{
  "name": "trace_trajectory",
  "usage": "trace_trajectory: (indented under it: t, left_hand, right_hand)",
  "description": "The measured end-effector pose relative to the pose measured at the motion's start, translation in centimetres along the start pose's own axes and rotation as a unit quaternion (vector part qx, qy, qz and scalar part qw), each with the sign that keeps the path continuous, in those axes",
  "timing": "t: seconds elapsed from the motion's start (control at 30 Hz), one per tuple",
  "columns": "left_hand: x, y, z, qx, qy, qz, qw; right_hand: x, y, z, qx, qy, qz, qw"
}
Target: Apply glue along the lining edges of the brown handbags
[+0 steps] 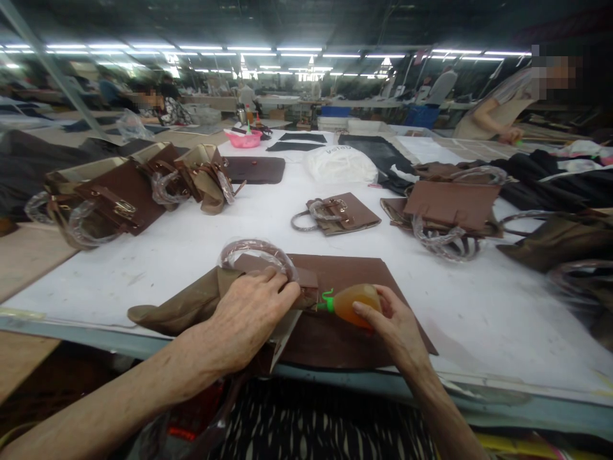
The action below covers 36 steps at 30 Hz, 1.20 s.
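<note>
A brown leather handbag [191, 305] lies flat at the near edge of the white table [488, 306], its plastic-wrapped handle [256, 250] arching up behind. My left hand [249, 313] presses down on the bag's flap, fingers curled over its edge. My right hand [390, 322] grips a small amber squeeze bottle [352, 301] with a green nozzle [327, 300]. The nozzle tip points left at the flap's edge, just beside my left fingertips. Under both lies a dark brown leather mat [345, 271].
More brown handbags stand at the left [115, 201], middle [335, 216] and right [450, 211]. A white cloth bundle [341, 163] and a pink tray [243, 138] sit farther back. Dark fabric [546, 172] piles at the right. Other people work at distant tables.
</note>
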<state>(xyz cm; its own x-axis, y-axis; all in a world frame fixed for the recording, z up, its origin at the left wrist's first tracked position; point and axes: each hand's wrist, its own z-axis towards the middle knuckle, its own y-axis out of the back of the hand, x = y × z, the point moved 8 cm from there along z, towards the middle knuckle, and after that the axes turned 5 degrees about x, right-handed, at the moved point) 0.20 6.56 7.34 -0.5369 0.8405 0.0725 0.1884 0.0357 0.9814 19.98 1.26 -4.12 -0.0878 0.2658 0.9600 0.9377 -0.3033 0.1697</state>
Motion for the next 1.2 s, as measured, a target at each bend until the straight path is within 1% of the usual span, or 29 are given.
trace_trajectory:
  t: [0.13, 0.3, 0.47, 0.57, 0.77, 0.97, 1.2]
  left_hand:
    - [0.0, -0.2, -0.1, 0.004, 0.000, -0.006, 1.000]
    - [-0.1, -0.2, -0.1, 0.011, 0.003, -0.014, 1.000]
    - [-0.3, -0.2, -0.1, 0.001, 0.002, -0.015, 1.000]
    - [-0.3, -0.1, -0.1, -0.004, 0.004, -0.013, 1.000]
    - [-0.5, -0.3, -0.3, -0.002, -0.002, -0.009, 1.000]
    - [-0.6, -0.6, -0.3, 0.000, 0.000, -0.011, 1.000]
    - [-0.7, -0.6, -0.3, -0.013, -0.010, -0.001, 1.000]
  right_hand:
    - [0.3, 0.1, -0.2, -0.009, -0.005, -0.002, 1.000]
    - [0.3, -0.5, -0.7, 0.001, -0.012, -0.012, 1.000]
    - [0.2, 0.3, -0.5, -0.042, -0.002, -0.035, 0.998]
    - [0.1, 0.5, -0.6, -0.051, 0.002, -0.045, 0.998]
    - [0.6, 0.1, -1.1, -0.006, -0.015, -0.028, 0.999]
    - [0.9, -0.3, -1.1, 0.016, -0.027, -0.006, 0.999]
    - [0.8, -0.6, -1.3, 0.027, -0.034, 0.005, 0.999]
